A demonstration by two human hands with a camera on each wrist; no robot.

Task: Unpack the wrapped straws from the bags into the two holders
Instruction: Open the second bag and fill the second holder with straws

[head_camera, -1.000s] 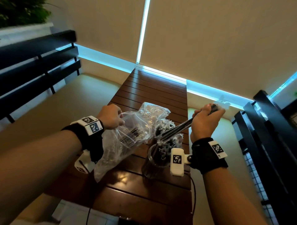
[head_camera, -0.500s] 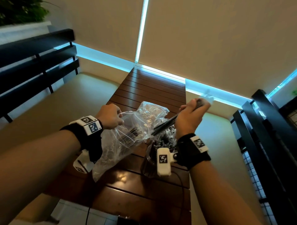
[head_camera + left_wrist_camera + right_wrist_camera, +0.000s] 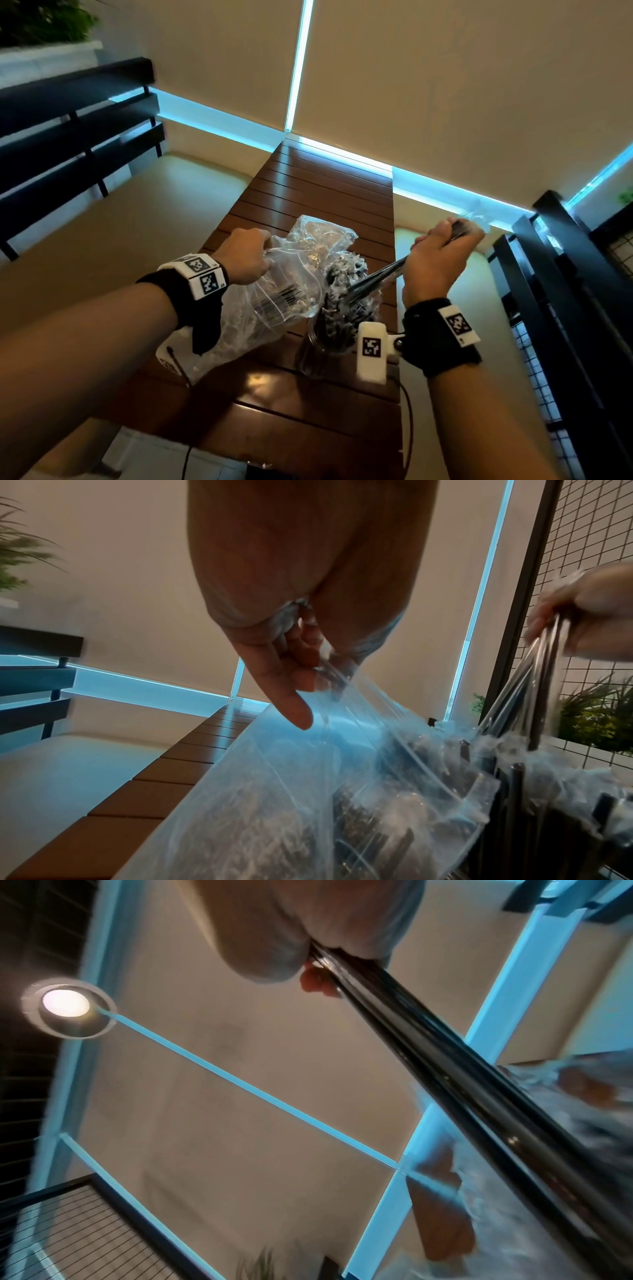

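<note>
A clear plastic bag (image 3: 291,284) (image 3: 325,791) with dark wrapped straws inside hangs over the wooden table (image 3: 325,192). My left hand (image 3: 245,255) (image 3: 301,674) pinches its top edge. My right hand (image 3: 438,257) grips a bundle of dark wrapped straws (image 3: 373,277) (image 3: 445,1085) near its upper end; the bundle slants down and left, its lower end over a glass holder (image 3: 325,342). That holder stands right of the bag, packed with wrapped straws. In the left wrist view the bundle (image 3: 534,685) drops from my right hand (image 3: 582,615) toward the holder's straws (image 3: 534,799). A second holder is not visible.
Dark slatted bench backs stand at the left (image 3: 75,130) and right (image 3: 561,291), beside cream seat cushions (image 3: 144,219). A wire grid panel (image 3: 582,547) and green plants (image 3: 596,718) lie to the right. A cable (image 3: 407,425) trails from my right wrist.
My right hand with the straw bundle swung left toward the bag's mouth, then back right and up. The left hand has kept its pinch on the bag.
</note>
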